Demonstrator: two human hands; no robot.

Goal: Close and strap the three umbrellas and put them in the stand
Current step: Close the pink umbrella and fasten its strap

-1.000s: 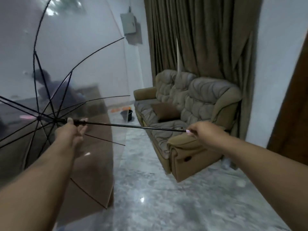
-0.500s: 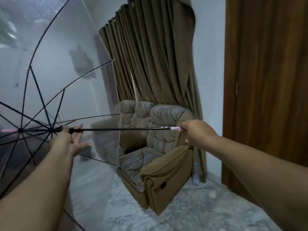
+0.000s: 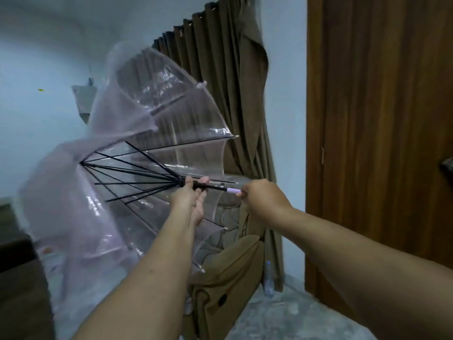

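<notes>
Clear plastic umbrella with black metal ribs [image 3: 137, 153] is hanging half-folded in front of us.
From the head view, we are curling our left hand [image 3: 190, 200] round its black runner, and our right hand [image 3: 263, 200] is gripping the lilac handle [image 3: 234, 190], before brown curtains [image 3: 220, 69].

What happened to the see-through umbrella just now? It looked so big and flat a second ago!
The umbrella folded partway: the left hand slid its black slider back along the pole toward the right hand, so the ribs swung in and the clear cover went baggy. The hands are now much closer together. The right hand still grips the pink handle, and the left is still on the pole.
</notes>
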